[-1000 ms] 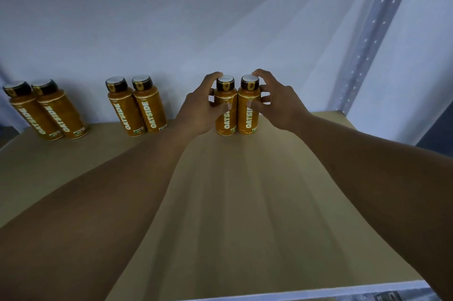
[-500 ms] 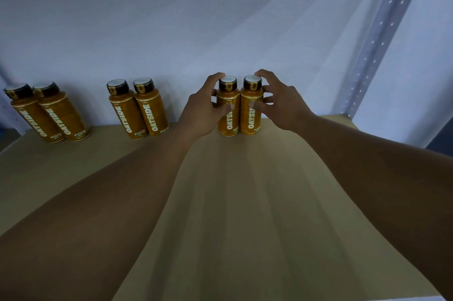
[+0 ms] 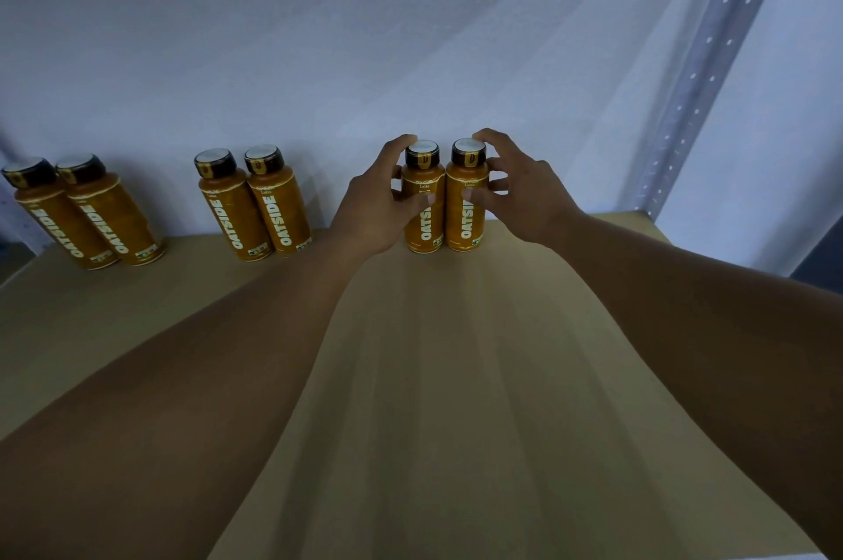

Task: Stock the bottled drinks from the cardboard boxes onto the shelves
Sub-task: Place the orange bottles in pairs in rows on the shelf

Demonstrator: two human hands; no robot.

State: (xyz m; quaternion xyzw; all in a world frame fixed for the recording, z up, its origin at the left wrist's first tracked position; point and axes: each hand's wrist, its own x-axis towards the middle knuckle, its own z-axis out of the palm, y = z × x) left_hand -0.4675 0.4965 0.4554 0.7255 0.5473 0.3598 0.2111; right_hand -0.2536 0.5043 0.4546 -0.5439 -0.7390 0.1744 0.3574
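Upright and touching at the back of the shelf [image 3: 456, 377]: left Oatside bottle [image 3: 426, 233], right Oatside bottle [image 3: 465, 221]. Grip: left hand [image 3: 378, 212] curls round the first; right hand [image 3: 520, 194] pinches the second (fingers splayed, looks loose). Each hand sits outboard of its bottle, so letting go likely means drawing apart.

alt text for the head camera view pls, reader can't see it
The left hand and right hand each grip one of two upright orange Oatside bottles, the left bottle and the right bottle, side by side at the back of a tan shelf. A middle pair and a far-left pair of the same bottles stand further left.
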